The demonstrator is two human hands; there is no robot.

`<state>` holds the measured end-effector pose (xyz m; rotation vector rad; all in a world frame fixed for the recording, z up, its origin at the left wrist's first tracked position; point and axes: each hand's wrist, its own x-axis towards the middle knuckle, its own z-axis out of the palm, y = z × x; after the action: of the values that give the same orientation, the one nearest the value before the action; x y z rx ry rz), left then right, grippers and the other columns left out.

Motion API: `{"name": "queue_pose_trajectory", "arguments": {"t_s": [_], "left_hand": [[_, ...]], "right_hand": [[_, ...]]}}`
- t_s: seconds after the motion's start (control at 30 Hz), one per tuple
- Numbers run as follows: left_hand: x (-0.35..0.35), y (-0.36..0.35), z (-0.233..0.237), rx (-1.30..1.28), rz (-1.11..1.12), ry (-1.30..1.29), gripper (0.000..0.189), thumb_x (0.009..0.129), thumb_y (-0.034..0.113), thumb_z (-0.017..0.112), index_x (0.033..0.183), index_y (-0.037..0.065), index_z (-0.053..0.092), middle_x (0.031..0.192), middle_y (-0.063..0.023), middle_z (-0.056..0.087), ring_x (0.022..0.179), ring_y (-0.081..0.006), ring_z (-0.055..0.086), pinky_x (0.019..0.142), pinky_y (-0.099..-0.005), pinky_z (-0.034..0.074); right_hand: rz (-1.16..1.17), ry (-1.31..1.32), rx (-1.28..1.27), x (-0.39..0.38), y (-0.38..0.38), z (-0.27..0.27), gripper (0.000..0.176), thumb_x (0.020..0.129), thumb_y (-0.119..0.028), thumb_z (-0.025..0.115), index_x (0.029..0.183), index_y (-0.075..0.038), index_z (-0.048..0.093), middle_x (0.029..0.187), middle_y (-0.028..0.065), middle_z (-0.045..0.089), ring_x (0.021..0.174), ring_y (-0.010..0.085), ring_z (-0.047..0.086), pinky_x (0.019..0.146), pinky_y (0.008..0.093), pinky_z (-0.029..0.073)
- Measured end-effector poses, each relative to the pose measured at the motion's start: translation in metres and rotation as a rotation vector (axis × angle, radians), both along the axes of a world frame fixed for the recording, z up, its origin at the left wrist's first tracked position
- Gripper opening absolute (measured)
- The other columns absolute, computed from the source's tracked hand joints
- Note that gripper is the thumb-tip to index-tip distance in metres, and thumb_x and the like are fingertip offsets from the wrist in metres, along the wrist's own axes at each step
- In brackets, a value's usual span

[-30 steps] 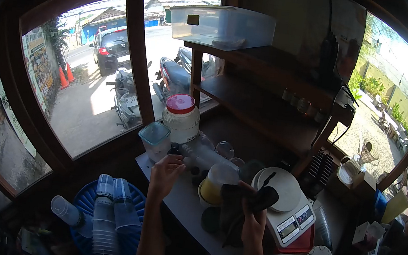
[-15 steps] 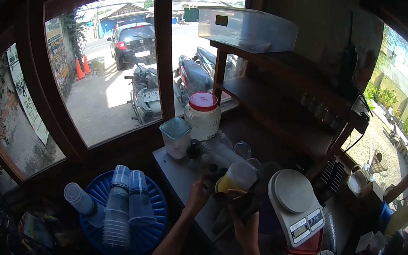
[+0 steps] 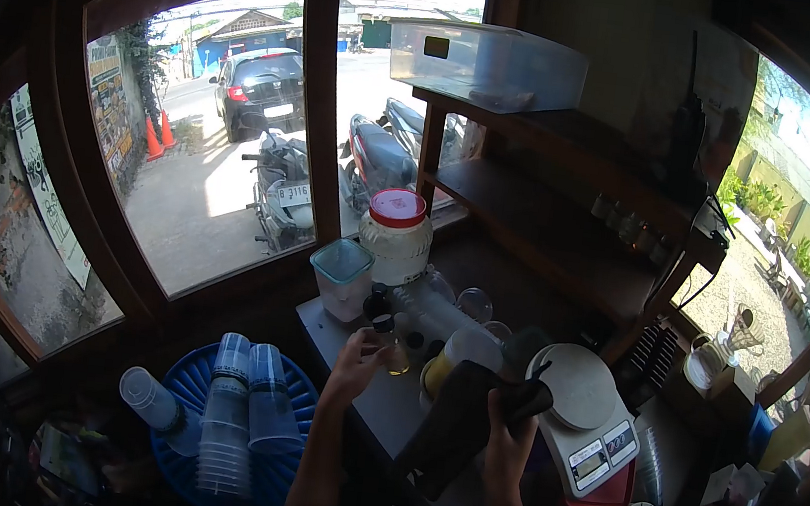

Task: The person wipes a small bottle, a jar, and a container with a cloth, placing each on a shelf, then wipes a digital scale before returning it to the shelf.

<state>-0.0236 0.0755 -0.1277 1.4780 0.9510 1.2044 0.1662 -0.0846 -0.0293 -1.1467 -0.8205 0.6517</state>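
My left hand (image 3: 355, 365) is closed at a small clear bottle (image 3: 398, 360) with a black cap and yellowish liquid, its fingertips around the neck. Just behind that bottle is another dark-capped bottle (image 3: 377, 302). My right hand (image 3: 509, 443) grips a dark cloth (image 3: 453, 426), which hangs down to the left over the table's front edge. Partly behind the cloth stands a translucent tub (image 3: 470, 348) with something yellow low in it. To the right of the cloth sits a white digital scale (image 3: 580, 398).
A blue basket (image 3: 168, 471) with stacked plastic cups (image 3: 228, 418) is at the left. Behind the bottles stand a teal-lidded container (image 3: 342, 281) and a red-lidded jar (image 3: 397, 237). Clear cups (image 3: 444, 307) lie on their sides nearby. Wooden shelves (image 3: 548, 229) rise at the back.
My left hand has moved up and left from the cloth and tub to the small bottle. My right hand has shifted right and up, and the cloth now hangs more spread out.
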Motion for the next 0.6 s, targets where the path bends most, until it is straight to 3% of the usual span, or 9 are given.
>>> {"name": "queue_pose_trajectory", "arguments": {"t_s": [0.1,0.13,0.27,0.37,0.4,0.47,0.5,0.53,0.6], "left_hand": [[-0.005,-0.030,0.066,-0.176,-0.157,-0.310,0.041,0.089,0.023,0.058,0.117,-0.001,0.038,0.109,-0.0120,0.051,0.100,-0.0203,0.057,0.078,-0.0325,0.049],[-0.003,-0.040,0.083,-0.183,-0.199,-0.319,0.041,0.092,0.025,0.052,0.118,0.000,0.033,0.110,-0.0112,0.049,0.098,-0.0157,0.055,0.078,-0.0298,0.048],[0.013,-0.062,0.093,-0.121,-0.425,-0.431,0.033,0.095,0.027,0.047,0.115,0.003,0.036,0.104,-0.0071,0.049,0.091,-0.0120,0.053,0.074,-0.0247,0.047],[0.026,-0.079,0.101,-0.239,-0.626,-0.581,0.031,0.095,0.028,0.045,0.113,0.004,0.037,0.101,-0.0061,0.048,0.094,-0.0112,0.051,0.077,-0.0241,0.046],[0.031,-0.082,0.090,-0.224,-0.632,-0.635,0.035,0.095,0.029,0.044,0.118,0.003,0.037,0.108,-0.0073,0.049,0.099,-0.0132,0.051,0.081,-0.0255,0.045],[0.042,-0.093,0.072,-0.120,-0.593,-0.724,0.043,0.095,0.029,0.043,0.127,0.001,0.035,0.118,-0.0090,0.049,0.106,-0.0163,0.052,0.087,-0.0278,0.045],[0.045,-0.097,0.068,-0.031,-0.547,-0.759,0.046,0.095,0.029,0.043,0.130,0.001,0.034,0.122,-0.0094,0.049,0.108,-0.0174,0.052,0.088,-0.0287,0.045],[0.046,-0.102,0.080,-0.099,-0.358,-0.474,0.051,0.095,0.031,0.043,0.135,0.002,0.031,0.131,-0.0098,0.045,0.115,-0.0195,0.049,0.093,-0.0306,0.042],[0.051,-0.100,0.074,-0.225,-0.321,-0.555,0.048,0.096,0.031,0.042,0.133,0.002,0.034,0.127,-0.0092,0.047,0.112,-0.0178,0.050,0.092,-0.0289,0.043]], "right_hand": [[-0.081,0.281,0.063,-0.002,0.004,0.013,0.025,0.082,-0.015,0.068,0.097,-0.001,0.055,0.092,0.0048,0.058,0.083,0.0116,0.054,0.077,0.0234,0.042],[-0.081,0.380,0.030,0.002,0.005,0.017,0.043,0.081,-0.020,0.070,0.110,-0.001,0.045,0.107,0.0092,0.052,0.092,0.0163,0.054,0.080,0.0272,0.045],[-0.350,0.629,0.162,-0.016,-0.002,0.066,0.058,0.083,-0.027,0.067,0.120,-0.001,0.031,0.115,0.0138,0.048,0.109,0.0252,0.051,0.091,0.0379,0.044],[-0.034,0.332,0.554,-0.017,0.008,0.011,0.053,0.088,-0.029,0.059,0.121,0.001,0.030,0.117,0.0163,0.048,0.109,0.0269,0.051,0.092,0.0385,0.044],[0.214,-0.009,0.668,-0.019,0.009,0.004,0.045,0.088,-0.022,0.056,0.124,-0.002,0.040,0.126,0.0185,0.045,0.117,0.0329,0.046,0.096,0.0414,0.040],[0.166,-1.089,0.388,-0.029,0.011,0.037,0.042,0.080,-0.013,0.060,0.121,-0.010,0.054,0.135,0.0174,0.040,0.126,0.0383,0.036,0.100,0.0449,0.035],[0.165,-1.019,0.362,-0.036,0.012,0.033,0.037,0.080,-0.012,0.059,0.117,-0.010,0.058,0.135,0.0183,0.039,0.127,0.0393,0.033,0.102,0.0460,0.032],[0.162,-0.950,0.339,-0.043,0.013,0.026,0.033,0.079,-0.010,0.057,0.113,-0.010,0.061,0.136,0.0193,0.038,0.129,0.0403,0.031,0.103,0.0472,0.029],[0.185,-0.864,0.362,-0.043,0.013,0.016,0.034,0.079,-0.005,0.054,0.112,-0.008,0.063,0.134,0.0207,0.041,0.129,0.0428,0.029,0.103,0.0485,0.028]]}}
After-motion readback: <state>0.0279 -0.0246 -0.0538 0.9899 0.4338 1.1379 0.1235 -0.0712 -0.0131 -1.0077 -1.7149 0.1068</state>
